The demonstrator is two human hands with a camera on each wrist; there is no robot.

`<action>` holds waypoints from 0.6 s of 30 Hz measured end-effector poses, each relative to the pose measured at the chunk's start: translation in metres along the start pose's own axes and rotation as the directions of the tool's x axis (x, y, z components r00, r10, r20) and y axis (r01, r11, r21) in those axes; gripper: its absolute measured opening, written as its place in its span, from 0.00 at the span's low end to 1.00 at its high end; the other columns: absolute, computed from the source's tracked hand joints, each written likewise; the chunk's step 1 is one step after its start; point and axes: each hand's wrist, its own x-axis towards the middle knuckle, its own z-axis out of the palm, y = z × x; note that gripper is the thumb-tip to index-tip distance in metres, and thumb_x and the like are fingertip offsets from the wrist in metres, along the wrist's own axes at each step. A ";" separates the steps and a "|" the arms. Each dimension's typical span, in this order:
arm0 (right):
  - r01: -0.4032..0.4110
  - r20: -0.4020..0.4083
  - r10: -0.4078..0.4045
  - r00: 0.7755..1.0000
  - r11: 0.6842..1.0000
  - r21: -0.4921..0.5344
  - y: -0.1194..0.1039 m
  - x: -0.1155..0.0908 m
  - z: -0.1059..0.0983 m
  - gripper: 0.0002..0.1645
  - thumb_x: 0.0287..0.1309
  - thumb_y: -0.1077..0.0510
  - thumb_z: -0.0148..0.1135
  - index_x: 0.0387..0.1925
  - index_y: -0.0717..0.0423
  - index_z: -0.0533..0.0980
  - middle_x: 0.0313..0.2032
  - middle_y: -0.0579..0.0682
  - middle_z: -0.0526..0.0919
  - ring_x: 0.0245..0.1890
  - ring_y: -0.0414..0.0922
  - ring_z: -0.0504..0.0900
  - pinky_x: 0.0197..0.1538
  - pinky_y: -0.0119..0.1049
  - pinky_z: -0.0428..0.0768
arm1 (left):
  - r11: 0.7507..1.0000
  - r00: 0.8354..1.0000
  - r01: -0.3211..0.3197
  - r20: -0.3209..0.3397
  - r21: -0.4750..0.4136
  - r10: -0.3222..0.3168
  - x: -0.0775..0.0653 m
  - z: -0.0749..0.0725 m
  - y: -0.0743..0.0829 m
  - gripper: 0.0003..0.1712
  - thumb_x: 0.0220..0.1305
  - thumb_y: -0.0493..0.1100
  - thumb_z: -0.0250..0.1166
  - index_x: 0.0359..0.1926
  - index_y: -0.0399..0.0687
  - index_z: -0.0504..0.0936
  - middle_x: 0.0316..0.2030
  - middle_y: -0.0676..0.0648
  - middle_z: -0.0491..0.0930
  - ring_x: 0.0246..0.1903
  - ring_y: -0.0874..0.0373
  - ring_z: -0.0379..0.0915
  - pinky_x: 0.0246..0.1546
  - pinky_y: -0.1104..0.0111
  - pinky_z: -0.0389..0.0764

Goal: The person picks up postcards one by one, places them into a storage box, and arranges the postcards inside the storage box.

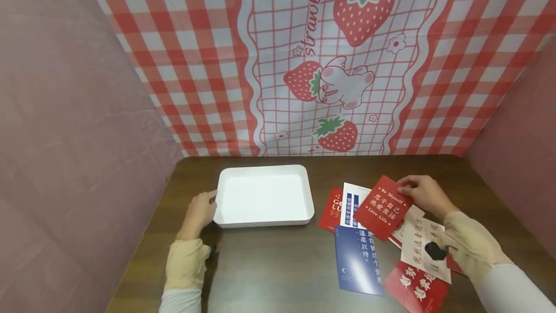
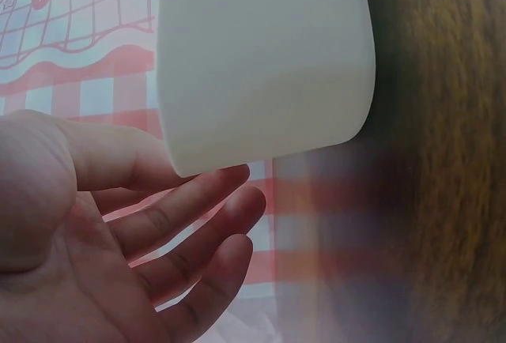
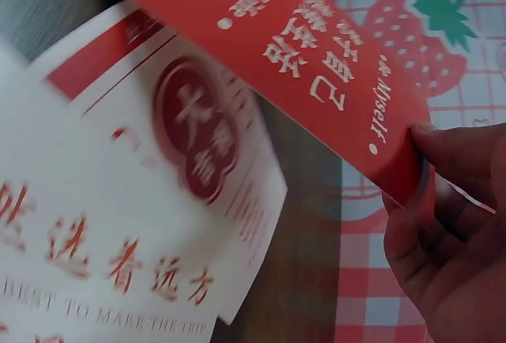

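A white rectangular tray lies on the table, and my left hand is at its left edge. In the left wrist view the thumb and index finger of the left hand pinch the tray's rim, the thumb's tip hidden behind it; the other fingers are loosely bent. At the right, my right hand pinches a corner of a red card with white lettering. The right wrist view shows this red card tilted above the other cards, between thumb and fingers of the right hand.
Around the held card lie a blue card, a white card with blue print, a red card, a cream card and another red card, partly overlapping. A strawberry-print cloth hangs behind the brown table.
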 end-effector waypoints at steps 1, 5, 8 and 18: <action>-0.011 0.011 0.010 1.000 0.999 0.042 -0.002 0.001 -0.001 0.19 0.64 0.60 0.58 0.49 0.73 0.76 0.38 0.65 0.81 0.31 0.45 0.77 0.29 0.34 0.77 | 1.000 1.000 0.009 -0.007 0.004 -0.009 -0.001 0.001 0.000 0.26 0.61 0.33 0.51 0.61 0.35 0.75 0.57 0.31 0.77 0.57 0.32 0.72 0.56 0.42 0.73; -0.032 0.037 0.026 0.999 0.984 0.174 -0.011 0.007 0.000 0.22 0.63 0.58 0.60 0.51 0.73 0.75 0.38 0.62 0.82 0.31 0.42 0.79 0.32 0.36 0.81 | 0.999 0.999 0.040 -0.008 0.013 -0.040 -0.006 -0.002 -0.002 0.26 0.61 0.32 0.50 0.61 0.33 0.75 0.57 0.30 0.76 0.58 0.31 0.71 0.57 0.41 0.72; -0.061 0.056 0.048 0.997 0.969 0.241 -0.016 0.008 -0.001 0.23 0.63 0.57 0.60 0.53 0.72 0.74 0.38 0.57 0.83 0.31 0.40 0.80 0.35 0.38 0.83 | 0.999 0.999 0.034 0.005 0.008 -0.034 -0.007 -0.002 -0.003 0.26 0.62 0.32 0.49 0.61 0.33 0.74 0.58 0.29 0.76 0.58 0.31 0.70 0.57 0.41 0.72; -0.177 0.191 0.068 0.979 0.746 0.642 -0.023 0.003 -0.005 0.06 0.65 0.59 0.59 0.42 0.53 0.77 0.30 0.40 0.83 0.31 0.37 0.83 0.34 0.35 0.85 | 1.000 1.000 -0.012 -0.004 -0.013 0.012 0.001 0.002 0.001 0.26 0.60 0.33 0.50 0.60 0.33 0.76 0.56 0.29 0.76 0.54 0.32 0.74 0.52 0.42 0.74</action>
